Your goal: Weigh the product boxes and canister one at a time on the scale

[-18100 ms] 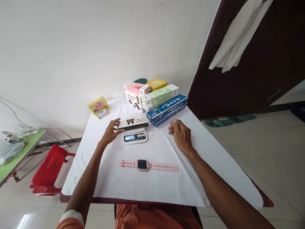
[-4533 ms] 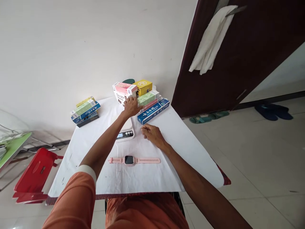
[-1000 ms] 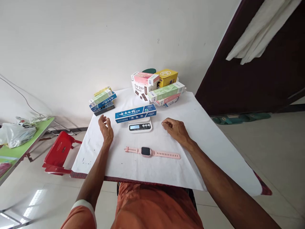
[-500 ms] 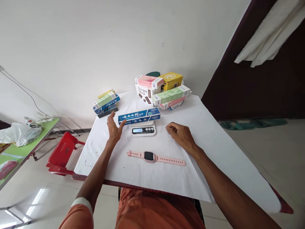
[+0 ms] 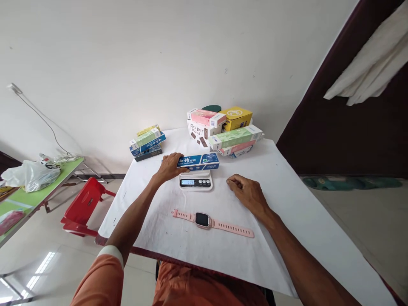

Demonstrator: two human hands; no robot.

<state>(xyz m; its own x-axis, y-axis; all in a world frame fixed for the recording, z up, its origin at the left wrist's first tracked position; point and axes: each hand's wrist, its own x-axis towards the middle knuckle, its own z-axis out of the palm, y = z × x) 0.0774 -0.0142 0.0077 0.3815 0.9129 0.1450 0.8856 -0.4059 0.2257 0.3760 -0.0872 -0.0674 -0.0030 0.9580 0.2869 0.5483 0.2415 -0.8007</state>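
A blue toothpaste box [image 5: 204,160] lies across the top of a white kitchen scale [image 5: 196,184] whose small display is lit. My left hand [image 5: 171,166] is closed around the box's left end, fingers behind and thumb along the front, covering part of its lettering. To the right of the scale, my right hand [image 5: 250,193] rests on the white tabletop with curled fingers; whether anything is inside them is hidden. In front of the scale a pink-strapped smartwatch [image 5: 202,220] is laid out flat, face up.
Stacked toothpaste boxes [image 5: 147,141] stand at the back left. At the back right are a green box [image 5: 237,137], a white Super Meal box [image 5: 200,134] and a yellow box [image 5: 237,117]. A red chair [image 5: 87,206] stands left of the table, beside a green table [image 5: 62,174].
My left hand has moved right and gone from open beside the toothpaste box to gripping its left end. The right hand stays curled on the table. The view has shifted slightly.
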